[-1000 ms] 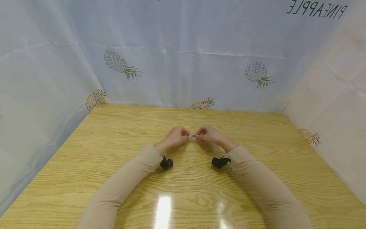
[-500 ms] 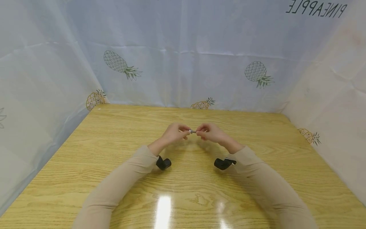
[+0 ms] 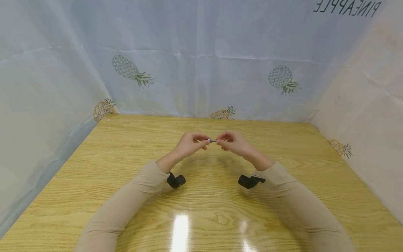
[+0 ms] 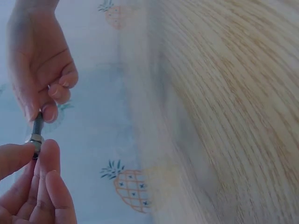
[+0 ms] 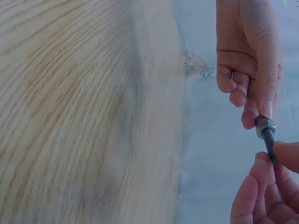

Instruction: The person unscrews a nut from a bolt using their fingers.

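Observation:
A small metal bolt with a hex nut on its thread is held up between both hands, over the far half of the table. My left hand pinches the bolt's head end between thumb and forefinger, close to the nut. At the other end, the thumb and fingertips of my right hand pinch the tip of the thread. The left wrist view shows the nut just above the left thumb, with bare thread reaching to the right fingertips. Part of the bolt head is hidden by the left fingers.
A wood-grain table lies beneath the hands. Pale curtains with printed pineapples rise at its back and sides. Black wrist mounts stick out below both sleeves, above the tabletop.
Both hands have risen and moved away with the bolt, a bit higher in the head view. The wrists have spread slightly apart. Both grips on the bolt stay.

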The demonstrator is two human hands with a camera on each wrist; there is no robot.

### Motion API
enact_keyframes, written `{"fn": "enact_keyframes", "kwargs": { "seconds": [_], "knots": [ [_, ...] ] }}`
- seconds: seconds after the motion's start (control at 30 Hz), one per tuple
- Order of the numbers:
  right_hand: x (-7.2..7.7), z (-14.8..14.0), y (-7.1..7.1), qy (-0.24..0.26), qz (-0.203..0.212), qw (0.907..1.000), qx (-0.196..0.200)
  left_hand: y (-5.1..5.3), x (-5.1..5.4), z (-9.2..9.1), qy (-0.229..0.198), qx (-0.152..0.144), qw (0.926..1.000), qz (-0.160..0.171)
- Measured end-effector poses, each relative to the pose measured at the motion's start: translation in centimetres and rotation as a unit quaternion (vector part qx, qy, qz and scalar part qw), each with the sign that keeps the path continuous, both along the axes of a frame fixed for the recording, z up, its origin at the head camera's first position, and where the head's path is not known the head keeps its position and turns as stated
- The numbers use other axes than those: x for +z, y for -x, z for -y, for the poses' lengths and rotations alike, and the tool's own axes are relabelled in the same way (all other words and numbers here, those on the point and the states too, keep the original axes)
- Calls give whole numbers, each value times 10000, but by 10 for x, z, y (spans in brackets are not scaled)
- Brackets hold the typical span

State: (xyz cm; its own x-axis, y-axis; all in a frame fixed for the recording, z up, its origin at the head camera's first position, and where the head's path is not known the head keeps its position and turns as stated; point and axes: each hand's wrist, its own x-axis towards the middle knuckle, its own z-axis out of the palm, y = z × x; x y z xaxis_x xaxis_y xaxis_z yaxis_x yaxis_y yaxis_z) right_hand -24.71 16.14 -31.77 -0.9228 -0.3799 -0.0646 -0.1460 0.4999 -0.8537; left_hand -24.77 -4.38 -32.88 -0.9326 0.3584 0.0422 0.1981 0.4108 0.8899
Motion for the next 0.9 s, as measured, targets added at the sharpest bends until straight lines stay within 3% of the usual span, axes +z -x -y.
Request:
{"fn": "enact_keyframes", "kwargs": {
  "seconds": [0.43,0.9],
  "knots": [
    [7,10,-12,147,-153,9997,79,-10,3,2,-573,-59,9982,-184],
    [6,16,-17,218,-290,9993,-41,-12,-2,1,-993,-155,9943,-360]
  ]
}}
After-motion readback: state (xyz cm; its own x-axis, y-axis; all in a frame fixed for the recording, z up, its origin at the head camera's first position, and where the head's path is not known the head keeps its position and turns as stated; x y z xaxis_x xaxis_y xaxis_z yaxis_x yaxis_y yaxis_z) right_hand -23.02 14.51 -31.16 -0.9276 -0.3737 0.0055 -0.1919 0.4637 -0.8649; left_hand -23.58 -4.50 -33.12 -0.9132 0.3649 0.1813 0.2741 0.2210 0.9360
